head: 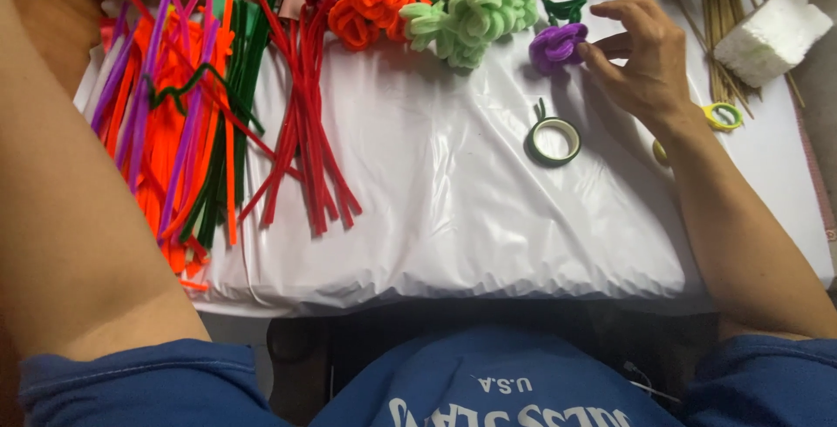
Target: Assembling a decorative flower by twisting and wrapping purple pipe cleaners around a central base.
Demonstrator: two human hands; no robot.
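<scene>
1. a purple pipe-cleaner flower (558,46) lies at the far side of the desk (453,209), on its white plastic cover.
2. the right hand (641,56) reaches forward, wrist bent, fingertips touching the flower, grip loose, not clenched.
3. a green tape roll (553,141) lies just nearer.
4. the left forearm (61,200) stretches far left; its hand is out of view.
5. red pipe cleaners (305,130) fan out at the left.

A handicraft work surface
Pipe cleaners (183,104), finished pipe-cleaner flowers (475,13), floral tape (553,141) and wooden sticks (720,21) cover the plastic-sheeted surface (453,218).
</scene>
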